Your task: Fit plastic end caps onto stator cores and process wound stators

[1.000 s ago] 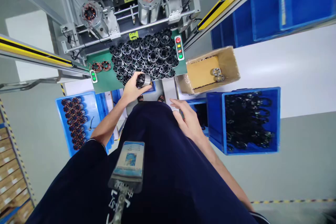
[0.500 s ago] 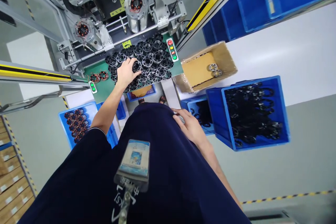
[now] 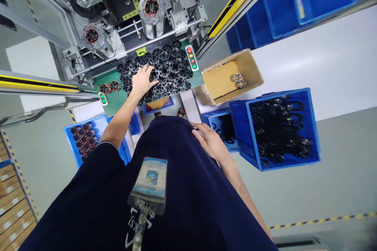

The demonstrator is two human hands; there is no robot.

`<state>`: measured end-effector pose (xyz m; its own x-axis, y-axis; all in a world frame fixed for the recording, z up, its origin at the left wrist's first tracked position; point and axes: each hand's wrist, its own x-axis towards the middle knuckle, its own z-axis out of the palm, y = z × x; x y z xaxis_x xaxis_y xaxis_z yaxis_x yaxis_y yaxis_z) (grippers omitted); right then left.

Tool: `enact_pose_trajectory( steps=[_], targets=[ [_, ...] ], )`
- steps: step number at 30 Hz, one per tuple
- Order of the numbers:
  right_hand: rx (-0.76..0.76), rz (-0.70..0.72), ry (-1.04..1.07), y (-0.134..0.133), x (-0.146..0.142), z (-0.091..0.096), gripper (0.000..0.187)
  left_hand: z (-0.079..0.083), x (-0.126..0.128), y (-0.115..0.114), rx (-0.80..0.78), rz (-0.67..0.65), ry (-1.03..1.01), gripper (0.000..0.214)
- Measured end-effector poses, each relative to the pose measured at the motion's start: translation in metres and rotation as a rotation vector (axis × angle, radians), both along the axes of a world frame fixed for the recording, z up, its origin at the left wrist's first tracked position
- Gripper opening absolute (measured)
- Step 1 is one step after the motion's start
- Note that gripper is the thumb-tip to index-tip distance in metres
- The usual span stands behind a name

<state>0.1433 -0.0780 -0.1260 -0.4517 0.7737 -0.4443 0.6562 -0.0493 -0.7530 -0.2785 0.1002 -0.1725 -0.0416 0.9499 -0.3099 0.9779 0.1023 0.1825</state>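
My left hand reaches onto a layer of black motor stator cores standing close together on the green worktop. Its thumb and fingers are closed around one stator core at the middle of the batch. Whether that core is lifted off the others, I cannot tell. My right hand lies against the dark blue shirt at my side, fingers stretched and loosely apart, with nothing in them. Two copper-wound stators lie on the worktop left of the batch.
Behind the worktop stands a winding machine, a wound stator on each of two metal holders. Button panels flank the worktop. On the right are a cardboard box with two rings and a blue bin of black cores. A blue tray holds wound stators.
The whole view has shifted slightly. My left hand stays at the same stator core, and my right hand remains at my side.
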Motion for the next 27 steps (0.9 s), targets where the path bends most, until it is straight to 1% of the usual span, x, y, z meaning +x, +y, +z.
enact_pose_trajectory(
  steps=[7,10,13,15,19,21,23,24,25,27],
  targets=[
    [-0.012,0.043,-0.001,0.008,0.004,-0.007,0.065,0.002,0.004,0.000,-0.031,-0.003,0.051,0.081],
    [-0.011,0.053,-0.009,0.013,0.014,-0.010,0.066,0.007,0.004,-0.002,-0.027,0.010,0.041,0.088],
    [-0.010,0.041,-0.029,0.016,0.036,-0.017,0.069,0.011,-0.001,-0.009,-0.009,0.069,0.029,0.100],
    [-0.007,0.015,-0.044,0.017,0.054,-0.025,0.070,0.011,-0.007,-0.019,0.025,0.137,0.025,0.104],
    [0.004,-0.059,-0.059,0.015,0.088,-0.043,0.070,0.010,-0.022,-0.044,0.099,0.261,-0.012,0.093],
    [0.010,-0.098,-0.044,0.017,0.105,-0.052,0.067,0.015,-0.021,-0.055,0.147,0.289,-0.034,0.089],
    [0.027,-0.159,-0.025,0.023,0.126,-0.060,0.063,0.025,-0.008,-0.063,0.218,0.306,-0.034,0.086],
    [0.045,-0.210,-0.028,0.028,0.140,-0.064,0.062,0.030,0.004,-0.065,0.258,0.311,-0.035,0.082],
    [0.070,-0.276,-0.044,0.035,0.156,-0.069,0.063,0.034,0.019,-0.067,0.292,0.305,-0.047,0.076],
    [0.138,-0.442,-0.124,0.051,0.191,-0.082,0.067,0.038,0.060,-0.065,0.326,0.252,-0.103,0.063]
  ],
)
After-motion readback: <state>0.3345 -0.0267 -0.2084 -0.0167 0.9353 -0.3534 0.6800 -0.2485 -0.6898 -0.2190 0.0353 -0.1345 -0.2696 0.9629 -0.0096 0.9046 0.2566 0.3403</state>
